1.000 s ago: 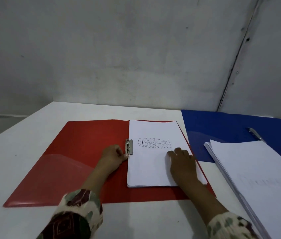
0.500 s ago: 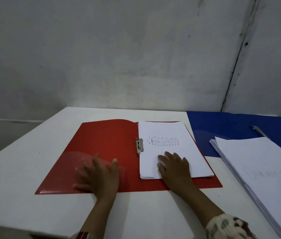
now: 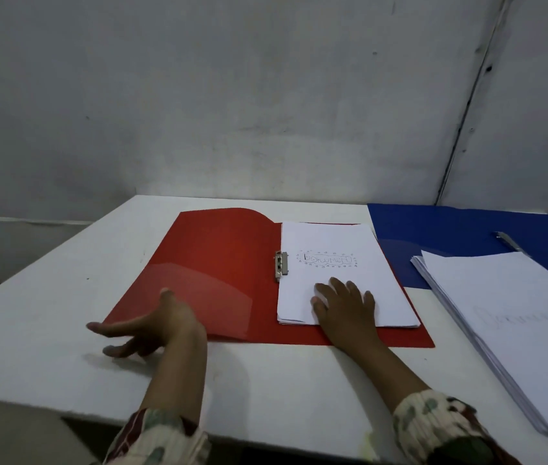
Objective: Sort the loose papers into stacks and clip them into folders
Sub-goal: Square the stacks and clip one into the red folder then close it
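White flat desk [image 3: 47, 317] carries open red plastic folder [image 3: 219, 263], open blue plastic folder [image 3: 450, 236] right. White paper stack [image 3: 343, 250] under metal clip [image 3: 280, 266] (right half). Right hand [image 3: 346, 305] flat on it; left hand [image 3: 151, 327] open at cover's corner, grip empty.

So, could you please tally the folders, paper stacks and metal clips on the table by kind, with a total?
Folders: 2, the red folder and the blue folder
Paper stacks: 2, the clipped stack and the loose stack
Metal clips: 2, the red folder's clip and the blue folder's clip
Total: 6
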